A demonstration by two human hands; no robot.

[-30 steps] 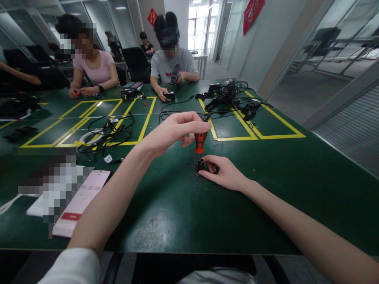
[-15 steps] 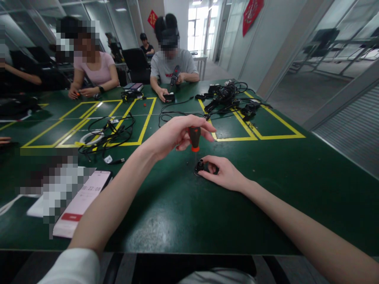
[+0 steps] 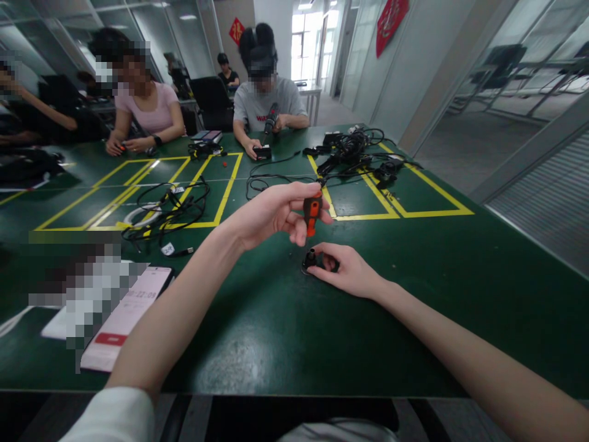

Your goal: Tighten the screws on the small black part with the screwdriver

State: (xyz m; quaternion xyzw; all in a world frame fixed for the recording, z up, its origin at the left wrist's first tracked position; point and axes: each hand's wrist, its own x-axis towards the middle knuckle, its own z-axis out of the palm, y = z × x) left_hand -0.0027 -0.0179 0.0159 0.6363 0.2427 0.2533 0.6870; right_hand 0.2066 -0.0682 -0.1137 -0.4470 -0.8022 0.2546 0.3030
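My left hand (image 3: pixel 288 209) is closed round the handle of a black and orange screwdriver (image 3: pixel 313 215), which leans slightly, its shaft pointing down. Below it, on the green table (image 3: pixel 276 319), is a small round black part (image 3: pixel 310 260) with a short upright stub. The fingertips of my right hand (image 3: pixel 345 267) pinch this part from the right and hold it against the tabletop. The screwdriver's tip is at or just above the part; whether it touches is too small to tell.
Coiled black cables (image 3: pixel 184 205) lie at the left inside yellow tape lines. A phone (image 3: pixel 126 316) rests near my left forearm. A tangle of cables (image 3: pixel 352 147) is at the back right. Across the table, a person in grey (image 3: pixel 271 101) holds a power tool over a black box (image 3: pixel 262 152).
The screwdriver handle has turned and tilted, so its orange side shows, and my left fingers have shifted round it. My right hand and the black part have stayed in place.
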